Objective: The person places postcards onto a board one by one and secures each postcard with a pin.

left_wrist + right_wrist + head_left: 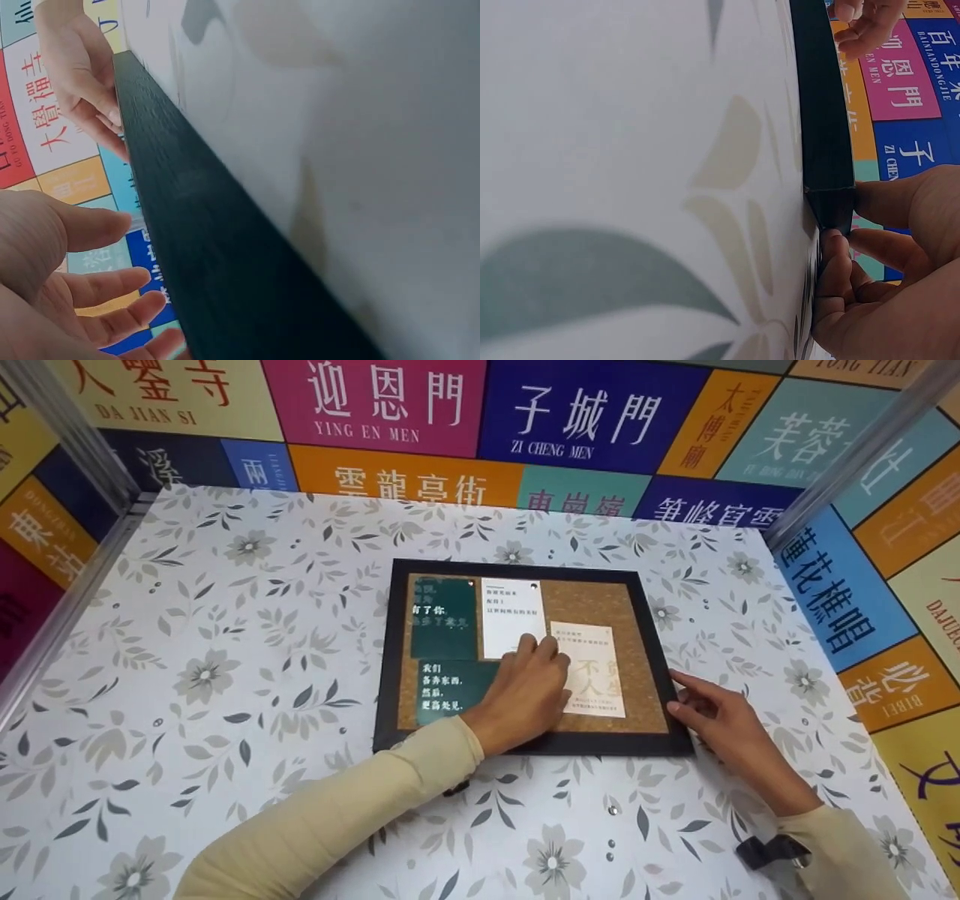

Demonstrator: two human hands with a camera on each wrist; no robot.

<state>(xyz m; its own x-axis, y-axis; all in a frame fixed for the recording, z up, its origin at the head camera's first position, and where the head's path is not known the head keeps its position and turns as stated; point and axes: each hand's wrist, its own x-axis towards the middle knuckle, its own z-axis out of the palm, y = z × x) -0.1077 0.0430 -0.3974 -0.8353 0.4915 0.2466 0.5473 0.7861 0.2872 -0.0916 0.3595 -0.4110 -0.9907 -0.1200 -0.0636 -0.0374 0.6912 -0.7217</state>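
A black-framed cork board lies on the patterned tabletop. On it are a white card, a cream card, an upper green card and a lower green card. My left hand is over the middle of the board, knuckles up, between the white, cream and lower green cards. Its thumb and fingers stand apart in the left wrist view, while their ends are hidden from above. My right hand holds the frame's right rim, thumb on the edge near the front corner, other fingers bent beside it.
The white tabletop has a grey leaf and flower print. Panels with coloured squares and Chinese lettering stand behind it and at both sides, joined by metal corner posts. A dark band sits on the right wrist.
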